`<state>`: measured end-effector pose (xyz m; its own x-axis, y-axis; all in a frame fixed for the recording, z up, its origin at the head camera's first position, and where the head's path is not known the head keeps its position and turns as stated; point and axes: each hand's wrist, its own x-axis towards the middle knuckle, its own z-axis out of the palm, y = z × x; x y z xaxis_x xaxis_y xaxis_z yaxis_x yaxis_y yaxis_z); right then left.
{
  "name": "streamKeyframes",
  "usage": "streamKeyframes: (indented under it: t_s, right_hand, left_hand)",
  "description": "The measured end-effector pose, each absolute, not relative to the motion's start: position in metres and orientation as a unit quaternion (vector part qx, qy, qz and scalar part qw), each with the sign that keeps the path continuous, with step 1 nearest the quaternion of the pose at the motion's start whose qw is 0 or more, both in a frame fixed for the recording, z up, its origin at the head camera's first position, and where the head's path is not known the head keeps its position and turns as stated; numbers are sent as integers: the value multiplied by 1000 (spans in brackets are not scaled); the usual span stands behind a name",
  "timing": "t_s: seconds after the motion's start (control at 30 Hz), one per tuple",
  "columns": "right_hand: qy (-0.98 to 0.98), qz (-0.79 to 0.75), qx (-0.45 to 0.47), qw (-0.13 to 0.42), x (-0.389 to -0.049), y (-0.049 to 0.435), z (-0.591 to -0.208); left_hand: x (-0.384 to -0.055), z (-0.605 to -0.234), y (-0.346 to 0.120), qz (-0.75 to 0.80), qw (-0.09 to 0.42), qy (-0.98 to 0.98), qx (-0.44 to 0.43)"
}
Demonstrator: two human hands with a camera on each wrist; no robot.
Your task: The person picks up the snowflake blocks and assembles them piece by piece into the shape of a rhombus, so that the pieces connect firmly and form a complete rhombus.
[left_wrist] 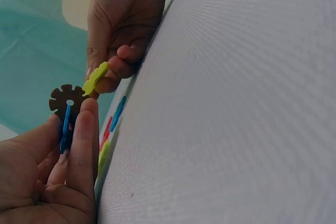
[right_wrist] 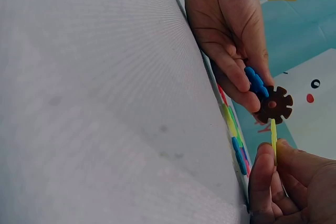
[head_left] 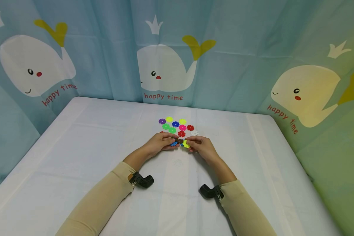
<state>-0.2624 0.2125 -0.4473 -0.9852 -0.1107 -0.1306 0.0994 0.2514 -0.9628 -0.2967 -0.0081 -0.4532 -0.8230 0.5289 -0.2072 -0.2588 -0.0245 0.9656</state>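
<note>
In the head view my left hand [head_left: 159, 143] pinches a blue notched plastic disc [left_wrist: 65, 132] between thumb and fingers. That disc is slotted at an angle into a brown notched disc [left_wrist: 62, 98], which stands out past the fingertips. My right hand [head_left: 205, 149] pinches a yellow notched disc [right_wrist: 273, 136] by its edge. In both wrist views the yellow disc meets the rim of the brown one; how deep it sits in a notch I cannot tell. Both hands are held just above the table, close together.
Loose discs lie behind the hands on the white-covered table [head_left: 91, 137], among them a purple disc [head_left: 162, 121], a pink disc [head_left: 182, 127] and a white disc [head_left: 194, 133]. Another blue disc [right_wrist: 239, 156] lies near the hands. A whale-print curtain [head_left: 115, 65] hangs around the table.
</note>
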Motion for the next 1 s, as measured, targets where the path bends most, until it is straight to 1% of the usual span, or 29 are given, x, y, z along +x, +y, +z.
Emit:
streamKeyframes:
  t_s: [0.33, 0.6, 1.0]
  right_hand:
    - [777, -624, -36, 70, -260, 215, -448]
    - [786, -612, -1, 85, -262, 213, -446]
    - [790, -608, 9, 77, -261, 211, -445]
  left_hand:
    - [-297, -454, -10, 709, 275, 639, 113]
    - [-296, -453, -10, 703, 270, 647, 119]
    - [-296, -455, -9, 682, 258, 674, 117]
